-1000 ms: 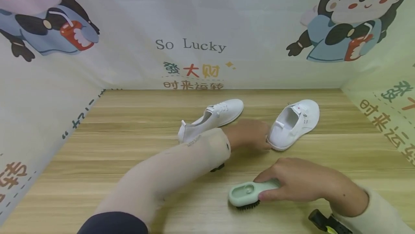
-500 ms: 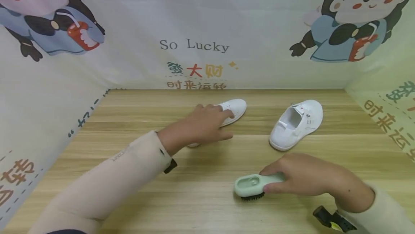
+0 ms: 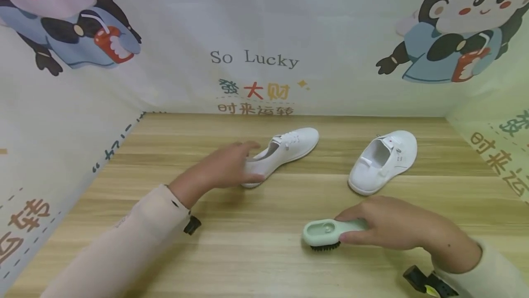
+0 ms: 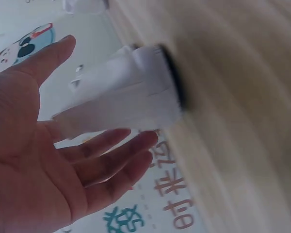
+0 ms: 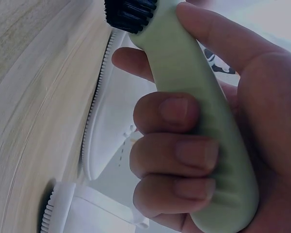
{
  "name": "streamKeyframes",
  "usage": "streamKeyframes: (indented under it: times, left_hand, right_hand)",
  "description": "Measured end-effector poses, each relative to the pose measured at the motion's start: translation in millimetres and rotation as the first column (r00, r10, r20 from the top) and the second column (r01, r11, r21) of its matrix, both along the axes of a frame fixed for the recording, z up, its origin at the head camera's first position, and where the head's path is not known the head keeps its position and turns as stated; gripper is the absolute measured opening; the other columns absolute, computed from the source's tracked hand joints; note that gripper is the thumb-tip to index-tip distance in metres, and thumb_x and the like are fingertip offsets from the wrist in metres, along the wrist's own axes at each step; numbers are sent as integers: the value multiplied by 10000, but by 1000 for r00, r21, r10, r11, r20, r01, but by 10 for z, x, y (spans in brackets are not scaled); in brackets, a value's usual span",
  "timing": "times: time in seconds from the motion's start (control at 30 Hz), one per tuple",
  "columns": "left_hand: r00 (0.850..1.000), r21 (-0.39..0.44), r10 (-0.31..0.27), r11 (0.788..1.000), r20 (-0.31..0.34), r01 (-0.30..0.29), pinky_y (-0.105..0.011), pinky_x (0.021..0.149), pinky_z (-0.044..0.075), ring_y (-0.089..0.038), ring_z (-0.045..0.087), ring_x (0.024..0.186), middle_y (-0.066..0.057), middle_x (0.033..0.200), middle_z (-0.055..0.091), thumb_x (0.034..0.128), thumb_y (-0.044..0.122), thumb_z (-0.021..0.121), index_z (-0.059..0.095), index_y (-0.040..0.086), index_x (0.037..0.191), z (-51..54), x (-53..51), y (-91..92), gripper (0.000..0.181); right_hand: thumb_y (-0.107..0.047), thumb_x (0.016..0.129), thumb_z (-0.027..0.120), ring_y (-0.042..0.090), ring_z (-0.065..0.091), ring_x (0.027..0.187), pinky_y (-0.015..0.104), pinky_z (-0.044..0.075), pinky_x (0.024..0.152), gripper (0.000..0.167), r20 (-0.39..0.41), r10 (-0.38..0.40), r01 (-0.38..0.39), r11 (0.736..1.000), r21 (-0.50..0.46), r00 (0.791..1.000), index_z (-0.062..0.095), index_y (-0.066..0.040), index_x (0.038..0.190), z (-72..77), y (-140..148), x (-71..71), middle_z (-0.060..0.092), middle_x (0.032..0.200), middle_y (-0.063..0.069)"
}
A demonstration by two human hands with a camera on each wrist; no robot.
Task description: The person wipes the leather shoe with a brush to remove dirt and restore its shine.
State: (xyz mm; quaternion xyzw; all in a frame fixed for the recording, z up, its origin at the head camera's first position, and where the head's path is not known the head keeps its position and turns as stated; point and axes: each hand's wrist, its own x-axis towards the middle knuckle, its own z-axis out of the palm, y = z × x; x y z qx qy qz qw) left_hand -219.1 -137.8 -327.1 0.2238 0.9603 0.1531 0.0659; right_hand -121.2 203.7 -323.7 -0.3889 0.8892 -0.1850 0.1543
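Grasping a pale green brush (image 3: 323, 229) by the handle (image 5: 177, 68) with the right hand (image 3: 394, 224), with three fingers (image 5: 157, 150) wrapped round it and the thumb laid along one side. Held low at the wooden table (image 3: 256, 256), hollow side up, with black bristles (image 3: 324, 247) facing down; impossible to tell whether touching the wood. Reaching to the heel of a white shoe (image 3: 295, 147) with the left hand (image 3: 221, 167), slack and ungrasping, with loosely bent fingers on the far side and the thumb on the near side. Blurred in the left wrist view, so hard to say whether in contact with the heel or just beside it. Resting sole down on the table, with the toe pointing away and to the right. Well apart from it, just beyond the right hand, the other shoe (image 3: 395, 162), also white and sole down, with the toe pointing away. Behind, a pale backdrop (image 3: 339, 36) with cartoon figures (image 3: 458, 50) and lettering (image 3: 254, 58). On both arms, cream sleeves (image 3: 124, 238), with a black gadget (image 3: 192, 225) below each wrist.
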Motion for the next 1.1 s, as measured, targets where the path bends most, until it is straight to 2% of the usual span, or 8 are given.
streamKeyframes:
  times: [0.17,0.3,0.43,0.67,0.87,1.0,1.1]
  left_hand:
    - [1000,10,25,1000,-13,-25,-441,938,502,-248,614,1101,-115,1336,622,790,474,817,472,128,1455,-88,-46,7,825]
    - [999,19,34,999,-29,-33,-423,910,505,-238,620,1036,-102,1258,662,784,355,848,567,113,1362,-118,-75,-4,686]
    - [999,28,38,999,-5,-38,-401,875,511,-218,620,966,-97,1146,693,796,281,845,640,68,1230,-111,-109,-24,525]
    - [999,68,41,997,29,-43,-370,800,509,-212,595,877,-88,1002,671,823,188,818,622,54,1073,-158,-104,-45,345]
    - [998,101,-17,995,59,11,-323,738,484,-193,572,840,-50,940,644,845,119,783,604,96,988,-216,-61,-125,230]
    - [994,132,-97,987,60,88,-329,733,471,-182,555,821,-39,917,636,834,79,774,603,108,975,-215,-49,-232,224]
    - [983,149,-170,976,66,159,-353,782,484,-178,567,872,-29,969,658,830,63,774,624,116,985,-196,-38,-306,222]
  right_hand:
    - [-506,958,604,-45,533,759,253,488,686,358,-6,-12,12,1000,6,1000,724,-237,1162,18,-3,-14,656,925,-209]
    - [-508,956,606,-41,526,745,239,471,673,356,3,-18,18,1000,7,1000,726,-241,1158,28,-9,-14,651,912,-208]
    - [-501,958,605,-45,536,760,253,490,694,350,3,-23,23,1000,7,1000,728,-240,1156,31,1,-19,659,924,-209]
    - [-503,960,601,-51,549,786,276,511,731,342,-4,-30,30,1000,7,1000,727,-251,1153,30,32,-16,670,955,-215]
    - [-497,962,601,-49,540,772,265,500,719,329,11,-31,31,1000,3,999,725,-259,1153,10,47,-9,664,947,-220]
    - [-494,961,604,-45,537,765,255,494,710,343,19,-29,29,1000,-6,999,728,-242,1158,-4,36,-16,669,955,-211]
    - [-502,959,603,-43,534,765,254,489,704,349,10,-30,30,1000,-3,999,728,-243,1158,-6,30,-13,669,960,-211]
